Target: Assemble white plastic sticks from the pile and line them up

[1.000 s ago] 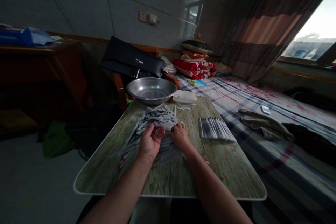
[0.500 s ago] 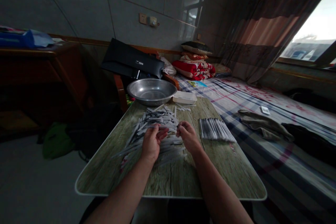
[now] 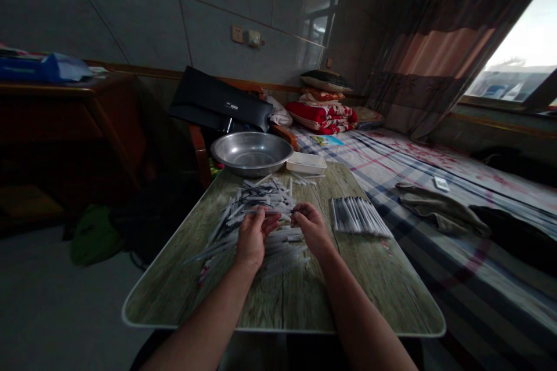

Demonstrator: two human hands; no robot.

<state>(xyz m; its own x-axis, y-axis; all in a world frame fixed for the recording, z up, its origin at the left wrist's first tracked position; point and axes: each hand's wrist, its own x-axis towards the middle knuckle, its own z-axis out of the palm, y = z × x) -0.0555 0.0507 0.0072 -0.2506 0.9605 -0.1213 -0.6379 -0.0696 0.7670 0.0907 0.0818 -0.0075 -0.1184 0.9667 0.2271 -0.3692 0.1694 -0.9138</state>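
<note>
A loose heap of thin white and grey sticks [image 3: 250, 206] lies across the middle of a wood-patterned table [image 3: 304, 301]. My left hand [image 3: 255, 237] and my right hand [image 3: 311, 229] are raised just above the near side of the heap, both with fingers pinched. A thin stick [image 3: 282, 214] runs between the two hands, held at its ends. To the right, a neat row of the same sticks [image 3: 357, 215] lies side by side on the table.
A metal basin [image 3: 251, 152] and a small white tray [image 3: 306, 162] stand at the table's far end. A bed with a checked sheet [image 3: 435, 197] and folded red bedding [image 3: 324, 113] runs along the right. A dark wooden desk [image 3: 65, 110] stands at left.
Both hands have lifted from the heap, where they lay a second ago, and now pinch a single stick between them. The view has shifted slightly.
</note>
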